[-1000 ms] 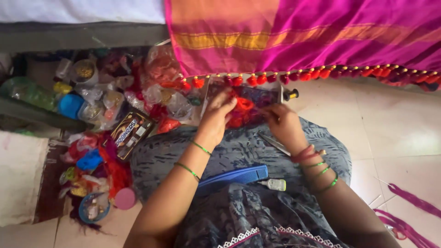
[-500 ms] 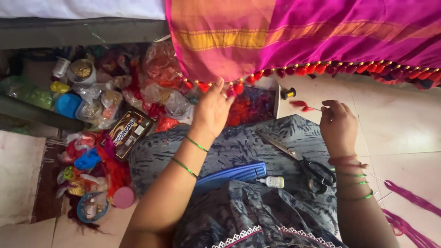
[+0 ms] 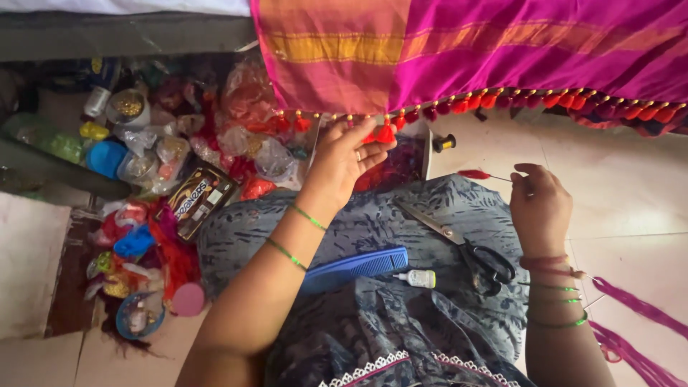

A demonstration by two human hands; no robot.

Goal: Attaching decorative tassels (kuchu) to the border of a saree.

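Note:
A pink and orange cloth hangs across the top, its lower edge trimmed with a row of red tassels. My left hand pinches that edge at one red tassel. Off to the right, my right hand holds a thin needle with a red tuft of thread at its tip, apart from the cloth. Both wrists wear green bangles. On my lap lie black-handled scissors, a blue comb and a small white glue bottle.
A heap of plastic bags with beads and red thread covers the floor at left, with a dark box, a round tin and a pink lid. A black spool stands near the cloth. Pink threads trail at the right.
My right hand has drawn away from the cloth edge to the right, pulling the needle and red thread out. My left hand has stayed on the tasselled edge.

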